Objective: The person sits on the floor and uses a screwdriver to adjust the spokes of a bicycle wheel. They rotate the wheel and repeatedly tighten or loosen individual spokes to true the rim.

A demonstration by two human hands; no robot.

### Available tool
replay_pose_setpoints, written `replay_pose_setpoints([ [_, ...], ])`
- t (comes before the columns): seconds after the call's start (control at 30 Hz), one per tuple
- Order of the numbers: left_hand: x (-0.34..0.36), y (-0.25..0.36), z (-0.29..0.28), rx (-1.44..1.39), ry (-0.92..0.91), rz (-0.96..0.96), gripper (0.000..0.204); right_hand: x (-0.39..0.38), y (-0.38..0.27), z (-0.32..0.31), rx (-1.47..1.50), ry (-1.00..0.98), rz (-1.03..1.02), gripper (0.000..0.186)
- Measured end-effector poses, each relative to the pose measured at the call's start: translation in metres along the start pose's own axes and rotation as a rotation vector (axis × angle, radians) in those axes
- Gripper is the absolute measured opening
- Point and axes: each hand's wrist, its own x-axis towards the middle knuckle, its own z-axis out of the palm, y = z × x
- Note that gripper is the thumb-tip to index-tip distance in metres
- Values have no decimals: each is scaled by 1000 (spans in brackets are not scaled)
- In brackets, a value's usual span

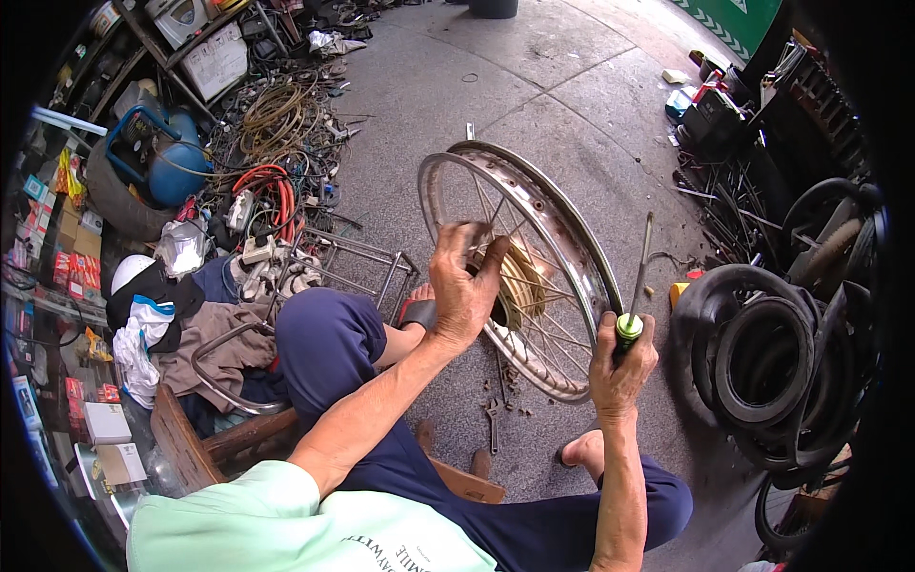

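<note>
One screwdriver (628, 327) fills the curled right hand (624, 377). Whether the left hand (458, 296) pinches the wheel (520, 278), I cannot tell.

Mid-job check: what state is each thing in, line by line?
Wheel: tyreless, spoked, tilted
Green-handled screwdriver: gripped, shaft exposed
Right hand: closed on the screwdriver
Left hand: at the wheel, fingers blurred, grip unclear
Wrench: lying on the floor
Black rubber rings: piled up
</note>
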Motion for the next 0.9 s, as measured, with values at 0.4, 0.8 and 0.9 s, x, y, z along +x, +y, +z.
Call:
replay_pose_setpoints([
  [0.4, 6, 12, 37, -216, -337, -3, 16, -14, 23, -16, 10, 2, 2, 19],
  [0.8, -2, -1, 16, -176, -163, 115, 25, -15, 16, -14, 82, -41, -30, 17],
  [0.9, -5, 0, 18, -286, -127, -17, 23, -15, 14, -13, 77, -38, -38, 17],
])
